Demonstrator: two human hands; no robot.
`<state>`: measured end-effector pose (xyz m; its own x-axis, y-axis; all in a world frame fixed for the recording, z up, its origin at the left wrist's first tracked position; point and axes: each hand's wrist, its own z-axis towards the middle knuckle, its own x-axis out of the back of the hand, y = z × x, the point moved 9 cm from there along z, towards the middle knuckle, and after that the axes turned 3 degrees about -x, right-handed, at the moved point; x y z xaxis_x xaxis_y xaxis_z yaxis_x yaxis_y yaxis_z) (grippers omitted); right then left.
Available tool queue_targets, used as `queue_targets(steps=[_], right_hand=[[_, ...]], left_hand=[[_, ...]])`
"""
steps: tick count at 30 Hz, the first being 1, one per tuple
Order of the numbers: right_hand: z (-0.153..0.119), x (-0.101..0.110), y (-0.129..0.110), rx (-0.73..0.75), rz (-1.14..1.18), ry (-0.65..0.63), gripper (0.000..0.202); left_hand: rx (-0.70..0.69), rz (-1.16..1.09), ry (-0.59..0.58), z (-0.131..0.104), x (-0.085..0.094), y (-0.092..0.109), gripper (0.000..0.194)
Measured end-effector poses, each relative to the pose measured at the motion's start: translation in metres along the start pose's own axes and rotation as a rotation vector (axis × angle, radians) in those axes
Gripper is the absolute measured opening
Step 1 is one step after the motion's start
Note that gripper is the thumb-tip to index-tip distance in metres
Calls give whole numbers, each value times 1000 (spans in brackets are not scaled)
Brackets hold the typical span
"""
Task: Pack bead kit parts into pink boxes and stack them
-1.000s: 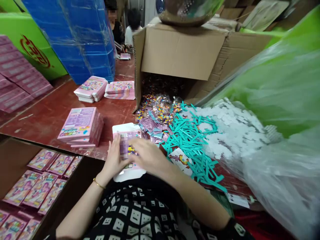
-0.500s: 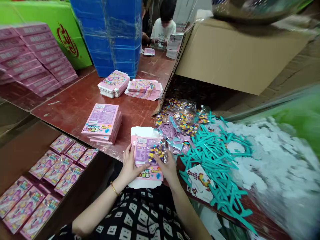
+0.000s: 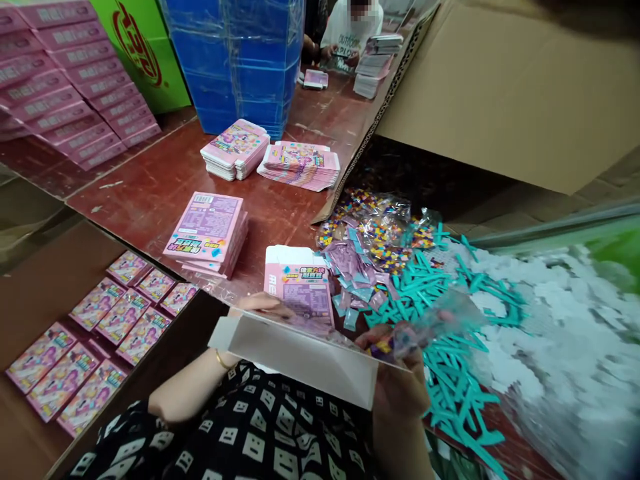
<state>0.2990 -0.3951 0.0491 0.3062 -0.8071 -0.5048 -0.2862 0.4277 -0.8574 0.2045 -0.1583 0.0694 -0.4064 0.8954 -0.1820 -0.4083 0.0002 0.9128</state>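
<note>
Now, in the head view, the left hand point(image 3: 261, 305) holds a box point(image 3: 300, 355) in front of the dark shirt point(image 3: 280, 427). The right hand point(image 3: 407, 377) grips a clear bag point(image 3: 384, 347) by the box's right end. Bringing bag and box together seems the step; next calls for a steady box.

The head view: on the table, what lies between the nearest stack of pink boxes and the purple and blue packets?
In the head view, a white-flapped pink carton lies there, nearer the packets; bare red tabletop separates it from the stack.
</note>
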Motion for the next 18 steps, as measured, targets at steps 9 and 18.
queue_targets(steps=[9,18], right_hand=[[8,18,-10,225,-248,250,35],[6,45,-95,548,-820,498,34]], left_hand=[[-318,-92,-190,4,-17,-1,26],[-82,-30,-63,1,-2,-23,37]])
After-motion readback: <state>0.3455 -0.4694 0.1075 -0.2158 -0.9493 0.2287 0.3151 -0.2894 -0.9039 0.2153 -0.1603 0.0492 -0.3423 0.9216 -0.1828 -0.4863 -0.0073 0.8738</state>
